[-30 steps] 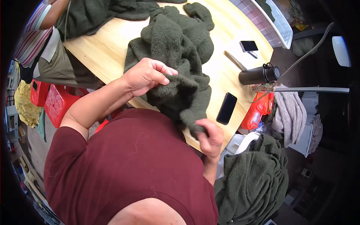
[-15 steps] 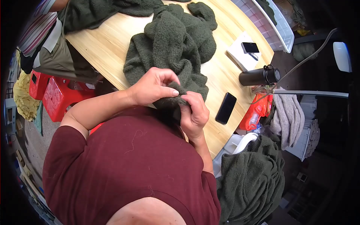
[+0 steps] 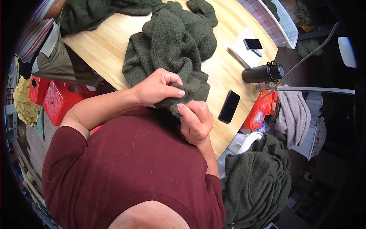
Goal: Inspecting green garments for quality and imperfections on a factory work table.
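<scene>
A dark green fuzzy knit garment [image 3: 169, 36] lies bunched on the wooden table in front of me, its near end hanging toward my body. My left hand [image 3: 158, 88] has that near end pinched between thumb and fingers. Just below and to the right, my right hand [image 3: 196, 119] is closed, thumb against forefinger, close to the knit's edge. A tiny whitish bit shows at its fingertips, too small to name. The curled fingers hide whatever else they hold.
Right on the table [image 3: 103, 49] lie a black phone [image 3: 229, 107], a black bottle [image 3: 259, 75] and a white box [image 3: 238, 49] with a small dark device [image 3: 253, 44] on it. More green knitwear [image 3: 255, 179] heaps at lower right. A person in a striped top [image 3: 34, 40] is at upper left.
My right hand has drawn down and slightly apart from my left, which keeps its pinch on the knit. More of the garment's near end now shows between them.
</scene>
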`<move>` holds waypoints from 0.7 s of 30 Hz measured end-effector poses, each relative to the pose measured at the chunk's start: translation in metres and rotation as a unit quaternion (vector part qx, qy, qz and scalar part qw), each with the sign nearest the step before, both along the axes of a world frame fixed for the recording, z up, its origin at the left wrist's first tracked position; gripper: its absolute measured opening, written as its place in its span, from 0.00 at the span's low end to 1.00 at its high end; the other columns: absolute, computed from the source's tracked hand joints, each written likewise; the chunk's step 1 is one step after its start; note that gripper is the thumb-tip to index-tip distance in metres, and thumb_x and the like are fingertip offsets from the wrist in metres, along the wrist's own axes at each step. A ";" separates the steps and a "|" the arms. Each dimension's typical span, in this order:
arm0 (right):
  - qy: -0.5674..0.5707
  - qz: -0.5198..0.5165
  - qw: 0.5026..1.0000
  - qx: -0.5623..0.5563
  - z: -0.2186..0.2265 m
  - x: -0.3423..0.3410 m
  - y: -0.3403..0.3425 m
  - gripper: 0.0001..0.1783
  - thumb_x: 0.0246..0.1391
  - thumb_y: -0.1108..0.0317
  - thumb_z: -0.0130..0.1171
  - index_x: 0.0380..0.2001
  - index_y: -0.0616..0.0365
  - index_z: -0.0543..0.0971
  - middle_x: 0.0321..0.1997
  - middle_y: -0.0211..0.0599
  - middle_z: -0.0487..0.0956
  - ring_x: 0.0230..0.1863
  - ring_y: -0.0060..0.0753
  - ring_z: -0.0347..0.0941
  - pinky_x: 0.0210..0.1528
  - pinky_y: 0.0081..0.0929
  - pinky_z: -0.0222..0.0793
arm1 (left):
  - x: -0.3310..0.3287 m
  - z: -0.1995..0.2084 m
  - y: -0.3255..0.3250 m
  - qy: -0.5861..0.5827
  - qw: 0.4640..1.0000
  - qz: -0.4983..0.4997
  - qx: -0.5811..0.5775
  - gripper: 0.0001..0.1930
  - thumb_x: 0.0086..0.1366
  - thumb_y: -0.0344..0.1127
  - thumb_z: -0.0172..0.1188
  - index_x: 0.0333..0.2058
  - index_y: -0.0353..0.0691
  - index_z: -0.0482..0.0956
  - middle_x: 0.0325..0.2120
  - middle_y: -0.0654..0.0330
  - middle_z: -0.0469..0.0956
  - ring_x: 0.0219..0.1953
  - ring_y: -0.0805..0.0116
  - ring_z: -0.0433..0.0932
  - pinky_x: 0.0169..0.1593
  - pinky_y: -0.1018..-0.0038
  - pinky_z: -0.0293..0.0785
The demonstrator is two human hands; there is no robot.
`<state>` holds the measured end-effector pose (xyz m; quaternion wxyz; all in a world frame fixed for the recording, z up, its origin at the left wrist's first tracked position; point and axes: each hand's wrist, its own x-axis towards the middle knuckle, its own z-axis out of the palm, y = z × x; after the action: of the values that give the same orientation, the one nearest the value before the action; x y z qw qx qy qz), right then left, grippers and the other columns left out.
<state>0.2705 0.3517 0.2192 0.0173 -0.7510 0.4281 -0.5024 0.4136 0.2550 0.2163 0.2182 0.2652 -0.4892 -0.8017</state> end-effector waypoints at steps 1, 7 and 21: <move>0.000 -0.002 1.000 0.000 -0.002 0.001 -0.003 0.20 0.24 0.87 0.54 0.29 0.63 0.74 0.24 0.40 0.70 0.20 0.36 0.67 0.21 0.25 0.63 | -0.001 -0.004 -0.001 -0.005 0.994 -0.018 -0.105 0.02 0.51 0.25 0.57 0.26 0.34 0.76 0.21 0.67 0.74 0.23 0.83 0.69 0.28 0.85 0.65; 0.034 -0.101 0.993 -0.042 -0.016 0.003 -0.009 0.18 0.26 0.87 0.54 0.29 0.65 0.73 0.27 0.43 0.72 0.23 0.38 0.69 0.22 0.27 0.66 | 0.001 -0.006 -0.007 -0.003 0.997 -0.049 -0.054 0.03 0.53 0.24 0.54 0.27 0.32 0.76 0.25 0.66 0.73 0.29 0.83 0.68 0.34 0.84 0.64; -0.027 -0.074 0.994 0.076 -0.020 0.004 -0.019 0.14 0.32 0.87 0.52 0.28 0.65 0.73 0.32 0.46 0.74 0.32 0.42 0.73 0.34 0.28 0.69 | 0.009 -0.004 -0.001 -0.055 0.992 0.011 -0.111 0.04 0.52 0.22 0.56 0.29 0.33 0.76 0.23 0.68 0.74 0.28 0.86 0.68 0.31 0.86 0.66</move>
<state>0.2748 0.3332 0.1988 0.0483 -0.6999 0.5190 -0.4883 0.4227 0.2543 0.2122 0.2279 0.2879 -0.5837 -0.7241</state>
